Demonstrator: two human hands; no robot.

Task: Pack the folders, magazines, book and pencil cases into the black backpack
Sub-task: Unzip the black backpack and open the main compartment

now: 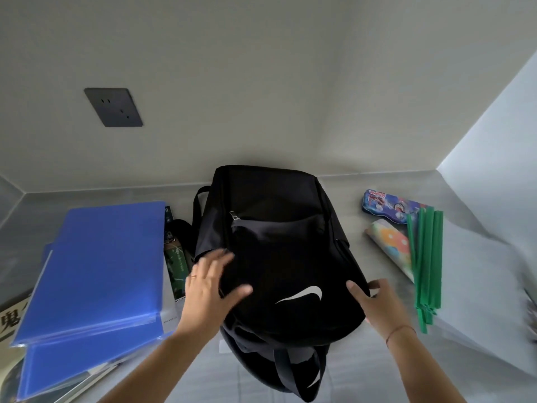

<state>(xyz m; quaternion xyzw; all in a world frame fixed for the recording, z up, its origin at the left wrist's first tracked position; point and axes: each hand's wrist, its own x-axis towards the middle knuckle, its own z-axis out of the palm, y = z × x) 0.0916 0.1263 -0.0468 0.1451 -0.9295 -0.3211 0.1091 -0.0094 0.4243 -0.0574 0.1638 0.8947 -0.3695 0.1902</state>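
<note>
The black backpack (pixel 279 251) lies flat on the grey table, front side up, white logo near me. My left hand (pixel 209 283) rests on its left side with fingers spread. My right hand (pixel 377 303) touches its right edge, thumb on top, fingers relaxed. Two blue folders (pixel 96 269) are stacked at the left over magazines (pixel 11 318), with a green book (pixel 175 263) beside them. At the right lie a blue printed pencil case (pixel 389 206), a colourful pencil case (pixel 392 245) and clear folders with green spines (pixel 427 266).
The table sits in a corner, with walls behind and at the right. A dark wall socket (pixel 113 107) is on the back wall. The backpack's straps (pixel 293 370) hang toward me over the table's near part.
</note>
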